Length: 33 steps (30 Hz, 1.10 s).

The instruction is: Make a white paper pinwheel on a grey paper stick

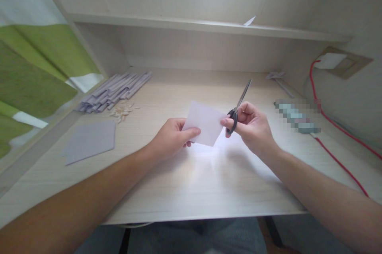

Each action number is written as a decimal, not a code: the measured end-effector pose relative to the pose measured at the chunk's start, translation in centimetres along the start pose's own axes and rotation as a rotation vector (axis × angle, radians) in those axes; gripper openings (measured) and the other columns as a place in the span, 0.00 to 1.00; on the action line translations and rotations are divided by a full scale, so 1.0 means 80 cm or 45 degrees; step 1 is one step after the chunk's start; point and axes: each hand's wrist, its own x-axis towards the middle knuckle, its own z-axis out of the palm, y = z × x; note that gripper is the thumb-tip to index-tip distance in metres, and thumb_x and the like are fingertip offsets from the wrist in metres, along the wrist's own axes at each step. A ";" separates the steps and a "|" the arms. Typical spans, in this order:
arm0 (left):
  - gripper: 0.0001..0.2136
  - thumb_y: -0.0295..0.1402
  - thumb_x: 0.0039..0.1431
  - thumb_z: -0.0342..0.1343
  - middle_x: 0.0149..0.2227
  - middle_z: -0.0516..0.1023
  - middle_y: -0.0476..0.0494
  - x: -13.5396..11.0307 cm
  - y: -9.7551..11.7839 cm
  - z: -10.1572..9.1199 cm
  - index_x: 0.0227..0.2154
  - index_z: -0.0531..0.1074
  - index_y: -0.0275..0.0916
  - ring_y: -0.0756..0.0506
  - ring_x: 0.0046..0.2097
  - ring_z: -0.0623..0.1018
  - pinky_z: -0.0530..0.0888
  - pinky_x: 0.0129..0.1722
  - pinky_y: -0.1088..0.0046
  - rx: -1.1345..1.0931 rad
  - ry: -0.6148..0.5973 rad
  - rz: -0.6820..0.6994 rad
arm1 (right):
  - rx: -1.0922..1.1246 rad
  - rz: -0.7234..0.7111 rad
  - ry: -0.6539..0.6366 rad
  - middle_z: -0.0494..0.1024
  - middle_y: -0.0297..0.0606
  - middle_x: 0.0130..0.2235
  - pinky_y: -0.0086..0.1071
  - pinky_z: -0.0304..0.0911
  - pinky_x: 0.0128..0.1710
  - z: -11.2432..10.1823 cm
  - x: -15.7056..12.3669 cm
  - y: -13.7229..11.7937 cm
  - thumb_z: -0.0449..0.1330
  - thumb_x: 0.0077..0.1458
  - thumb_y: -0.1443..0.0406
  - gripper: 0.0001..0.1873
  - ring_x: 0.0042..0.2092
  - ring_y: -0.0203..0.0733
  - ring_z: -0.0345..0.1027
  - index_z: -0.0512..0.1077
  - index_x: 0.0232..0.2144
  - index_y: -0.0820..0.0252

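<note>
A small white sheet of paper (205, 122) is held above the middle of the desk. My left hand (171, 137) pinches its left edge, thumb on top. My right hand (250, 126) touches the paper's right corner and is closed round the black handles of a pair of scissors (238, 106). The blades point up and away from me and look closed together.
A pale wooden desk (191, 186) lies under a shelf (209, 27). A pile of rolled paper tubes (115, 90) and small scraps (123, 111) sit at the back left, a grey paper sheet (89, 141) nearer. A red cable (334, 122) runs along the right.
</note>
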 end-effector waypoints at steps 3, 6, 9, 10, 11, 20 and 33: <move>0.10 0.38 0.54 0.62 0.27 0.79 0.46 0.001 -0.004 -0.001 0.32 0.79 0.35 0.48 0.26 0.74 0.68 0.25 0.74 -0.027 -0.055 0.003 | 0.002 0.034 -0.057 0.77 0.28 0.26 0.30 0.69 0.21 -0.003 0.001 0.006 0.78 0.42 0.62 0.26 0.22 0.36 0.71 0.62 0.28 0.56; 0.09 0.36 0.53 0.62 0.30 0.81 0.45 0.003 -0.008 -0.001 0.32 0.80 0.35 0.46 0.28 0.77 0.68 0.26 0.74 -0.054 -0.080 -0.047 | -0.009 0.076 -0.130 0.78 0.28 0.26 0.29 0.68 0.21 -0.006 0.002 0.012 0.78 0.42 0.63 0.25 0.22 0.35 0.72 0.62 0.28 0.56; 0.09 0.35 0.52 0.61 0.29 0.80 0.45 0.004 -0.009 -0.001 0.30 0.80 0.34 0.48 0.28 0.76 0.66 0.27 0.75 -0.021 -0.075 -0.065 | -0.040 0.109 -0.169 0.77 0.28 0.25 0.28 0.66 0.21 -0.007 0.003 0.015 0.78 0.43 0.62 0.25 0.22 0.35 0.71 0.63 0.27 0.57; 0.08 0.35 0.53 0.61 0.28 0.79 0.46 0.005 -0.009 -0.002 0.30 0.79 0.34 0.49 0.27 0.75 0.66 0.27 0.75 -0.003 -0.073 -0.063 | -0.047 0.112 -0.170 0.77 0.28 0.25 0.28 0.66 0.21 -0.007 0.003 0.016 0.78 0.43 0.62 0.25 0.22 0.35 0.71 0.63 0.27 0.57; 0.08 0.35 0.53 0.61 0.28 0.79 0.47 0.005 -0.008 -0.002 0.29 0.79 0.34 0.49 0.27 0.74 0.65 0.26 0.76 0.011 -0.076 -0.064 | -0.052 0.112 -0.172 0.76 0.28 0.25 0.28 0.66 0.21 -0.007 0.002 0.016 0.78 0.43 0.62 0.25 0.22 0.35 0.71 0.62 0.27 0.57; 0.08 0.35 0.54 0.60 0.24 0.76 0.50 0.000 0.005 -0.007 0.28 0.78 0.34 0.51 0.25 0.72 0.63 0.24 0.77 0.090 -0.006 -0.021 | -0.140 0.155 -0.118 0.77 0.29 0.27 0.28 0.67 0.25 -0.007 0.003 0.013 0.77 0.42 0.63 0.26 0.26 0.36 0.73 0.61 0.27 0.56; 0.09 0.37 0.51 0.63 0.23 0.76 0.48 0.001 0.031 -0.026 0.26 0.77 0.35 0.48 0.24 0.72 0.66 0.22 0.75 0.132 0.461 0.055 | -0.387 0.365 -0.255 0.75 0.33 0.28 0.29 0.55 0.27 -0.010 0.008 0.005 0.74 0.44 0.55 0.19 0.28 0.33 0.64 0.74 0.30 0.62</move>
